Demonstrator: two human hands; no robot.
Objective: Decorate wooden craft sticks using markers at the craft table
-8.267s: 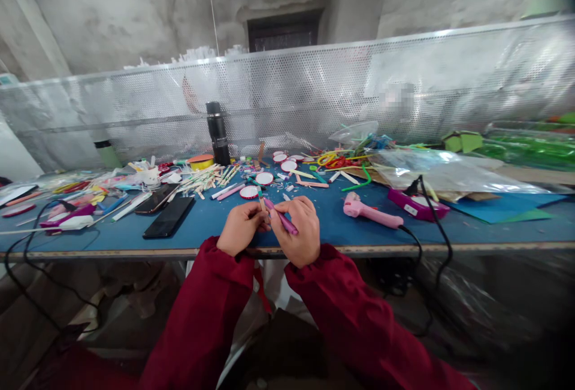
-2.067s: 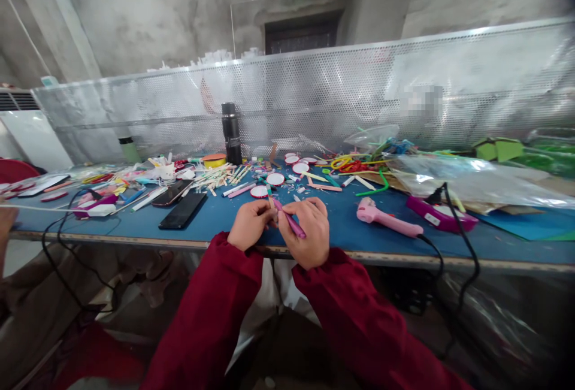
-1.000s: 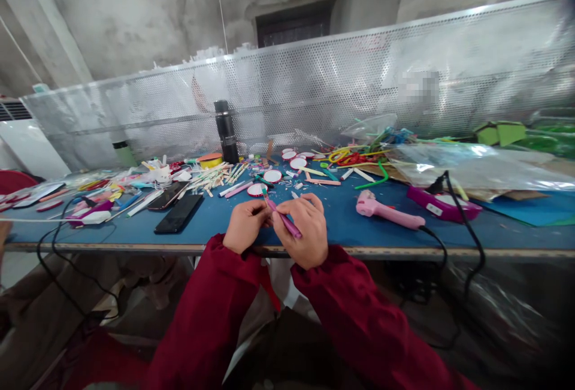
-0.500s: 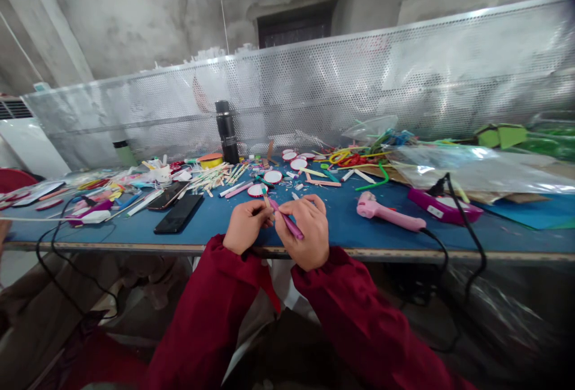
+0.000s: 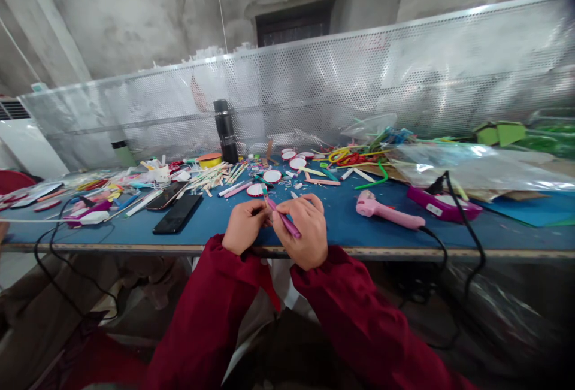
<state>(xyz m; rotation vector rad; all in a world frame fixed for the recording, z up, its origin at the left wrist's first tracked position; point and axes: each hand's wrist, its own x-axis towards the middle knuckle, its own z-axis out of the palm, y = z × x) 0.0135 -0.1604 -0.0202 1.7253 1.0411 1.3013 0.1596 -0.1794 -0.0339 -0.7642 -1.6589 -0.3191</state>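
Note:
My right hand (image 5: pixel 305 231) is closed around a purple pen-like tool (image 5: pixel 288 224), its thick end angled down toward me; whether it is a marker I cannot tell for sure. Thumb and fingers of my left hand (image 5: pixel 245 225) pinch a small thin stick (image 5: pixel 265 191) that points up, away from me. The tool's front end meets the stick between the two hands, and the fingers hide the contact. Just beyond them lie a round white disc with a red rim (image 5: pixel 257 190) and a pink stick-like piece (image 5: pixel 238 189) on the blue table (image 5: pixel 336 231).
A pink hot glue gun (image 5: pixel 390 210) and a purple box with a cable (image 5: pixel 442 205) lie to the right. On the left are a black phone (image 5: pixel 178 214) and a pile of thin sticks (image 5: pixel 213 178). A black bottle (image 5: pixel 226 132) stands by the perforated metal screen (image 5: pixel 305 84).
Both hands keep almost the same hold and place. The purple tool looks very slightly shifted against the stick, and the whole view has moved a little.

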